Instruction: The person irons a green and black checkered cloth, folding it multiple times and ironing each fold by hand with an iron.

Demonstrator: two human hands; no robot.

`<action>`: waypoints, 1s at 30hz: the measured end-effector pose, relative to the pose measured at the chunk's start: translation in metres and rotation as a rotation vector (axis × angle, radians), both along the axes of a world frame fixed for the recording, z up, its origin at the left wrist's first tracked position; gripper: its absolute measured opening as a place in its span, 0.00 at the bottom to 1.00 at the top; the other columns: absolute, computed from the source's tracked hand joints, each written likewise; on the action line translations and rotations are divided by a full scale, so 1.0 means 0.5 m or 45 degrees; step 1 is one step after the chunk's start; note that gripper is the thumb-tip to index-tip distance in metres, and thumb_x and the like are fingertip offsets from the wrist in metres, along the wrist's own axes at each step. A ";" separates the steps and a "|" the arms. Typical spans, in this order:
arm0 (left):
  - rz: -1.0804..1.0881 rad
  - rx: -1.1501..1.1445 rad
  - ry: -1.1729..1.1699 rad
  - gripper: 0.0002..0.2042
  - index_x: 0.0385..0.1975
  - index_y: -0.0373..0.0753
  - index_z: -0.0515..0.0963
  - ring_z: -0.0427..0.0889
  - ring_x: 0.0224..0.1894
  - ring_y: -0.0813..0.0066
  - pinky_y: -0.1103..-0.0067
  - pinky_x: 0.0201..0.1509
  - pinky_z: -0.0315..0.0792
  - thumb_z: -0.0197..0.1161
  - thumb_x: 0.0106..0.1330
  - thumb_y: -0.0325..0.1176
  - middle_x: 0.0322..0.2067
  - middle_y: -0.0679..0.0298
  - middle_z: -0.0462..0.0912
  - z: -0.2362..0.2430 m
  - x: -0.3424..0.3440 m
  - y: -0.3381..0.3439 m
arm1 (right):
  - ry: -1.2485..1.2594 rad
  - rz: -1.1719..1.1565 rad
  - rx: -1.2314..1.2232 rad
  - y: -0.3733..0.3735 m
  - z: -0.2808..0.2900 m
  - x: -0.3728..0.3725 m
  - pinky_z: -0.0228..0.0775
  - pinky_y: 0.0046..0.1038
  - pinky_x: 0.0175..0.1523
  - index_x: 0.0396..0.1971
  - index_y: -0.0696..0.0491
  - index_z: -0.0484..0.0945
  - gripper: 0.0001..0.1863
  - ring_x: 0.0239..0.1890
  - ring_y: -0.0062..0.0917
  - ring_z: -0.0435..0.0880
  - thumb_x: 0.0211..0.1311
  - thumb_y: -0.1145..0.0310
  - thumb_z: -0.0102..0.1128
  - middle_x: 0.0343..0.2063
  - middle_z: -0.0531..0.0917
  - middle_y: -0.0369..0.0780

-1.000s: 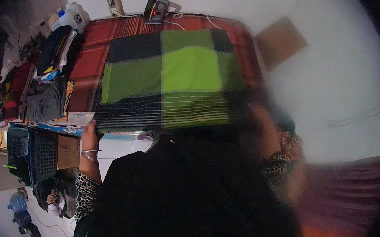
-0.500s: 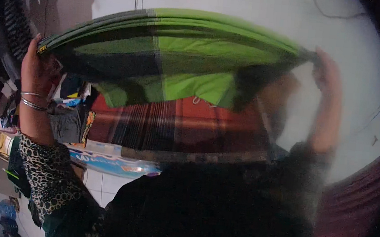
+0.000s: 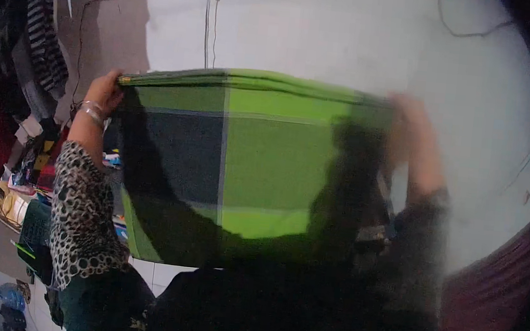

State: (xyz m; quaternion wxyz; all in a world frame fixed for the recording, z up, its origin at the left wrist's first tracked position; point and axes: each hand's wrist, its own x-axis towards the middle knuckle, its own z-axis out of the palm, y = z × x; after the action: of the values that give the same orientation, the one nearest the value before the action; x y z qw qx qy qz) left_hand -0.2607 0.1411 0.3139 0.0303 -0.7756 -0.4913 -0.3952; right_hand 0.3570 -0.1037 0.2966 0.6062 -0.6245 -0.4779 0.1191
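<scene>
Both forearms rise from the lower edge, lifted well apart in front of the person. The left hand, wrist ringed with bangles above a leopard-print sleeve, is clamped on the upper left corner of a green-and-dark checked cloth. The right hand, blurred, grips the upper right corner; its exact finger hold cannot be told. The cloth hangs stretched between the hands, top edge folded in several layers, lower edge falling toward the person's dark garment. Below the left elbow lies clutter. Beyond the left hand hang striped clothes. Behind the cloth stands a white wall with cables.
</scene>
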 end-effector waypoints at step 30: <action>0.365 -1.058 0.588 0.22 0.52 0.38 0.68 0.74 0.47 0.55 0.66 0.51 0.68 0.60 0.56 0.34 0.44 0.55 0.76 -0.761 -0.143 -0.388 | -0.321 0.031 -1.151 -0.075 -0.518 -0.025 0.69 0.37 0.51 0.50 0.56 0.71 0.21 0.46 0.36 0.78 0.57 0.65 0.55 0.41 0.79 0.47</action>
State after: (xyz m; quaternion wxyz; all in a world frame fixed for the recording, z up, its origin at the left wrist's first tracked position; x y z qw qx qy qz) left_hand -0.3324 -0.0529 -0.0664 -0.1195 -0.7140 -0.6894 0.0242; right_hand 0.3444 -0.1411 0.0373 0.2089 -0.8300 -0.4552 0.2455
